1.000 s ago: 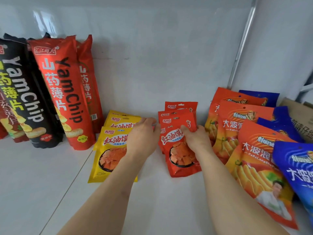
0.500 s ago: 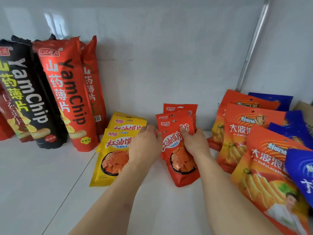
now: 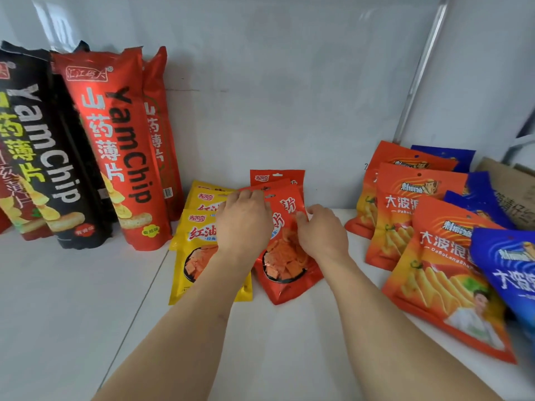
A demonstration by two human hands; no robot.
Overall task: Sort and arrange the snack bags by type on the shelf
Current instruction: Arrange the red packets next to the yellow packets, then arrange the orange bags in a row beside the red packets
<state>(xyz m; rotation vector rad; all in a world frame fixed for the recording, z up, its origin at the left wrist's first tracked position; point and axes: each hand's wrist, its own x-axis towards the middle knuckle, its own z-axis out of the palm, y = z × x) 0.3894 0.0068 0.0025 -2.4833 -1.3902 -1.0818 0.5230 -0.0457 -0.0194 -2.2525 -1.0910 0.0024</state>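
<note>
White shelf (image 3: 72, 314), left hand (image 3: 244, 219) and right hand (image 3: 322, 233) gripping half-hidden red bag (image 3: 286, 270)

Glossy plastic film on the red snack bag (image 3: 285, 264), catching light and crinkling. The tall red YamChip bag (image 3: 115, 146) shines foil-like. The shelf (image 3: 72, 299) looks smooth, white, faintly reflective. A metal post (image 3: 419, 68) gleams; the cardboard box (image 3: 509, 195) is matt brown.

This is looking like a shop display. Snack bags are standing and lying grouped by kind on a white shelf (image 3: 72, 299): tall YamChip bags (image 3: 115, 146) at its left edge, orange bags (image 3: 417, 215) along its right.
</note>
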